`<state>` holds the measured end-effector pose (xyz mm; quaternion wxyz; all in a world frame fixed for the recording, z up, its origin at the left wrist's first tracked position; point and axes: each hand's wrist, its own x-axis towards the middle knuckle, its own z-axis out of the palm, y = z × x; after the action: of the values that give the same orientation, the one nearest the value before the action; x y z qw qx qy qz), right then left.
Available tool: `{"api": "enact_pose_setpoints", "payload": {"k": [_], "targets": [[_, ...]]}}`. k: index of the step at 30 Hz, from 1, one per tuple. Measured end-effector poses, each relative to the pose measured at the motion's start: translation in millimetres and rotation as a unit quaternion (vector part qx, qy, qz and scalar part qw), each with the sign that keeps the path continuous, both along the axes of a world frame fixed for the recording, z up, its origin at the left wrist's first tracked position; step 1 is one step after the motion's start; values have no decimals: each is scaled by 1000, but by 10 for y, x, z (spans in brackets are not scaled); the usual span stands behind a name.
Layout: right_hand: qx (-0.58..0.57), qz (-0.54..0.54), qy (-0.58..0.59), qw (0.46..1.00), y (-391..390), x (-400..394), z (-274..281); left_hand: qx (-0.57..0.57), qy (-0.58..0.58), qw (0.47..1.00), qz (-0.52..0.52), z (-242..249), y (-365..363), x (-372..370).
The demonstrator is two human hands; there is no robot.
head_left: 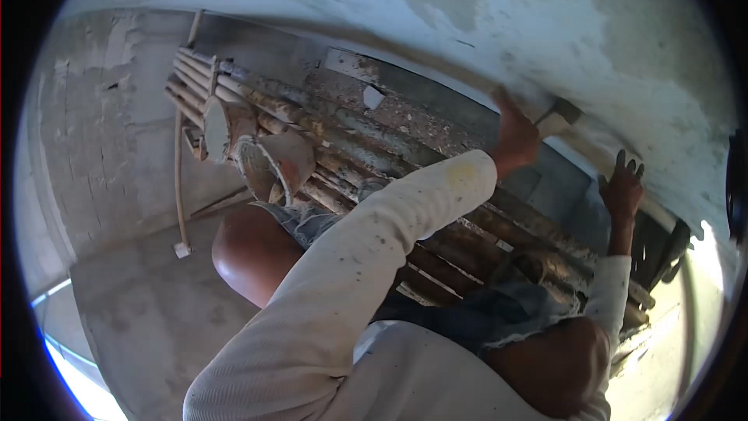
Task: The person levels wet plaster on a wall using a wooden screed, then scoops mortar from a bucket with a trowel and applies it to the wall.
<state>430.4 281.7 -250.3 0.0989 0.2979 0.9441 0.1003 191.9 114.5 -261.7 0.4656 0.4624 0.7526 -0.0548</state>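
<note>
My left hand, at the end of a long off-white sleeve, is closed beside the wall's lower ledge. A small flat-bladed tool like a trowel, with a dark blade, juts out from it against the wall; the grip is hidden by the fingers. My right hand is farther right, fingers spread and resting against the ledge, with dark fingertips. Below both hands lies a platform of wooden poles. My knees rest over it.
Two mortar-stained buckets sit on the poles at left. A white chunk lies on a rough, crumb-covered board. An upright thin pole stands at the platform's left end. The plastered wall rises close ahead; the floor is below left.
</note>
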Motion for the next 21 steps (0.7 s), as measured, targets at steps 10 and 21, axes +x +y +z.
{"api": "enact_pose_setpoints", "payload": {"k": [10, 21], "targets": [[-312, -4, -124, 942, -117, -500, 809, 3, -11, 984, -177, 1524, -810, -1598], [-444, 143, -213, 859, -1449, -1251, 1779, -15, 289, 580, 761, 1929, -5974, -1533]]}}
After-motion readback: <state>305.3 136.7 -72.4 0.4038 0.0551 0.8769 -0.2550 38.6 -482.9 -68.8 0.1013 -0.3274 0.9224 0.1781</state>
